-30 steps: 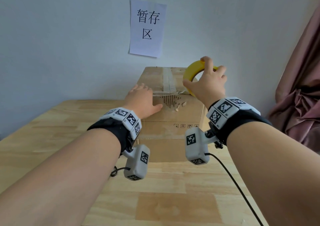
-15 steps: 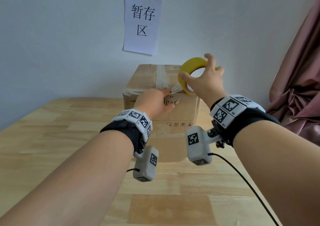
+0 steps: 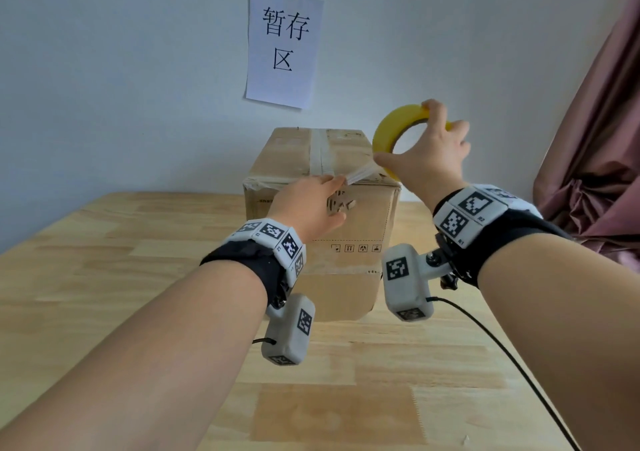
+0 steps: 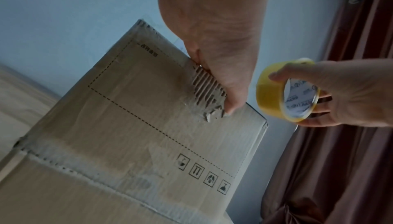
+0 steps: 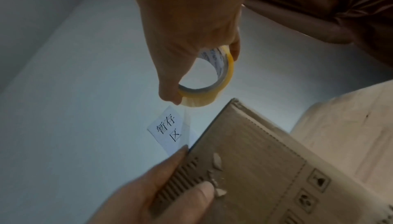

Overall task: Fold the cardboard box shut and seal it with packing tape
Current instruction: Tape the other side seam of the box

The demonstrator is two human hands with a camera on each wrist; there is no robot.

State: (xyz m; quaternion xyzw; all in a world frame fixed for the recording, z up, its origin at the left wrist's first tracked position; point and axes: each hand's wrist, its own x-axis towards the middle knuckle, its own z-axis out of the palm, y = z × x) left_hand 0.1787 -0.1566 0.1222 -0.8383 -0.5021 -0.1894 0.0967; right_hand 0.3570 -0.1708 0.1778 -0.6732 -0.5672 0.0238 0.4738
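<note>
A brown cardboard box [image 3: 360,277] stands shut on the wooden table [image 3: 104,277] against the wall, with old clear tape along its top seam. My left hand [image 3: 311,205] lies over the box's front top edge; its thumb [image 4: 231,105] presses beside a torn corrugated patch [image 4: 210,89]. My right hand [image 3: 426,160] grips a yellow roll of packing tape [image 3: 394,121] in the air above the box's front right corner. A clear tape strip [image 3: 362,174] runs from the roll down to my left fingertips at the edge.
A white paper sign [image 3: 284,45] hangs on the wall behind the box. A pink curtain [image 3: 595,139] hangs at the right. A black cable [image 3: 502,346] trails from my right wrist over the table's near part.
My left hand came from the box top to the front top edge. My right hand drew the roll up and to the right, pulling out a strip of tape.
</note>
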